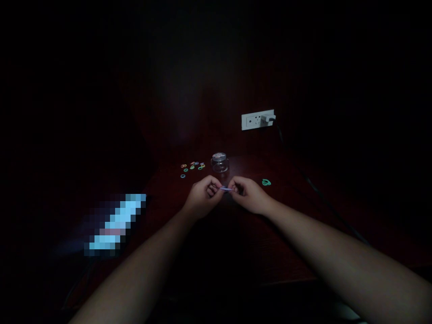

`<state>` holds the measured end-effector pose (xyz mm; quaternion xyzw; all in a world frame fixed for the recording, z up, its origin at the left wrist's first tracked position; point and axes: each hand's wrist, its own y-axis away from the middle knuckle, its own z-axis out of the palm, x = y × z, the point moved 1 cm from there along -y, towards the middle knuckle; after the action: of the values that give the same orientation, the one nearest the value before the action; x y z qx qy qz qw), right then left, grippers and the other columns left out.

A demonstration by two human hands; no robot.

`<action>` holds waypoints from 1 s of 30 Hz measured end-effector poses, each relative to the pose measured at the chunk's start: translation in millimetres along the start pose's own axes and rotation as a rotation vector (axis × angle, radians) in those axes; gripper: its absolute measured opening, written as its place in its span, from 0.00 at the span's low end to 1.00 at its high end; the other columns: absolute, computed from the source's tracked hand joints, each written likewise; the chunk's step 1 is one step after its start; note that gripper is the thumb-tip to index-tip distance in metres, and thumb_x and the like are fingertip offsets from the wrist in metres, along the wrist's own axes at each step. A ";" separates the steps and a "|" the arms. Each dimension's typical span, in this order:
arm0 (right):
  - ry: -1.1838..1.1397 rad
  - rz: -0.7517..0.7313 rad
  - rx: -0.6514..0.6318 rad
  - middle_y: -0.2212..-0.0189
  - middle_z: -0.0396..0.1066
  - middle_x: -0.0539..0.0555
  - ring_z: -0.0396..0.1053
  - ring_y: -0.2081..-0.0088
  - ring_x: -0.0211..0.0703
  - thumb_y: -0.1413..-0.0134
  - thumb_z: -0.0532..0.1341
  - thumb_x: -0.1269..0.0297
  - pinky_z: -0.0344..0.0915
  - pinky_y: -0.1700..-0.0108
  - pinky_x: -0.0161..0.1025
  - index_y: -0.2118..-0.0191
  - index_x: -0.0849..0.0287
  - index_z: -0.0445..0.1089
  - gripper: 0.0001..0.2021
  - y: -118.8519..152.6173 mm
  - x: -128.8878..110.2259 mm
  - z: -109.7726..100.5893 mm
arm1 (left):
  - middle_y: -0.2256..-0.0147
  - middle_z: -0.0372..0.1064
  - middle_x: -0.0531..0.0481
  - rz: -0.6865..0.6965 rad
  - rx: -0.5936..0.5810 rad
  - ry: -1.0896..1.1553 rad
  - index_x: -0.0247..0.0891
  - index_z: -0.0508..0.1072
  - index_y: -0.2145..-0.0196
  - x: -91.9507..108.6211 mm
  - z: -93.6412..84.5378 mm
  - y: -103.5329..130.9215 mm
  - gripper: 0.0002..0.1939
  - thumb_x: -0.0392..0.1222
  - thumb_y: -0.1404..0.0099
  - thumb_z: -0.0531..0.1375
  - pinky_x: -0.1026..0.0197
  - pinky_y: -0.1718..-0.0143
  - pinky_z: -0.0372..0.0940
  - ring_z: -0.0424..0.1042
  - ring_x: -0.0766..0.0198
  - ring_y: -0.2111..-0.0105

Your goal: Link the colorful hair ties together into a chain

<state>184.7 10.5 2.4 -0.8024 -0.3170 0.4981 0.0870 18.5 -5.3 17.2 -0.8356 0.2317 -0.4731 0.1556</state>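
Observation:
My left hand (206,193) and my right hand (247,192) meet above the dark red table. Each pinches one end of a thin, small purple loop (226,189), whose exact kind is too small to make out. Just beyond my hands stands a clear jar (220,165) with its lid on. Several small coloured loops (192,167), in orange, yellow, green and blue, lie scattered left of the jar. To the right of my right hand rest green loops (266,182), close together.
A white wall socket (258,119) holds a plug, and its dark cable (313,188) runs down along the right side. At the left lies a lit, pixelated screen (116,225). The surroundings are very dark.

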 end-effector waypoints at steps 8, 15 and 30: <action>-0.006 -0.004 0.007 0.79 0.60 0.47 0.57 0.76 0.33 0.56 0.55 0.73 0.54 0.74 0.31 0.73 0.61 0.62 0.02 0.1 -3.1 -0.6 | 0.78 0.60 0.55 -0.019 -0.032 0.025 0.34 0.66 0.71 -2.6 0.2 0.1 0.06 0.39 0.44 0.58 0.71 0.79 0.55 0.57 0.74 0.79; -0.014 -0.002 0.019 0.80 0.59 0.47 0.56 0.76 0.32 0.56 0.55 0.73 0.54 0.74 0.30 0.74 0.61 0.61 0.01 0.4 -6.4 -0.8 | 0.77 0.62 0.54 -0.007 -0.041 0.043 0.34 0.67 0.71 -3.2 1.4 0.4 0.05 0.38 0.45 0.59 0.71 0.78 0.56 0.59 0.73 0.78; -0.012 0.003 0.025 0.81 0.58 0.46 0.55 0.77 0.32 0.59 0.55 0.75 0.52 0.74 0.30 0.75 0.59 0.57 0.05 1.0 -6.5 -1.4 | 0.75 0.63 0.53 -0.010 -0.111 0.030 0.34 0.67 0.70 -5.0 3.2 0.9 0.05 0.37 0.45 0.58 0.70 0.76 0.58 0.60 0.73 0.77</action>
<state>184.3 6.0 7.4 -0.7987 -0.3102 0.5069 0.0943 18.9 -3.2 11.5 -0.8370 0.2558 -0.4725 0.1032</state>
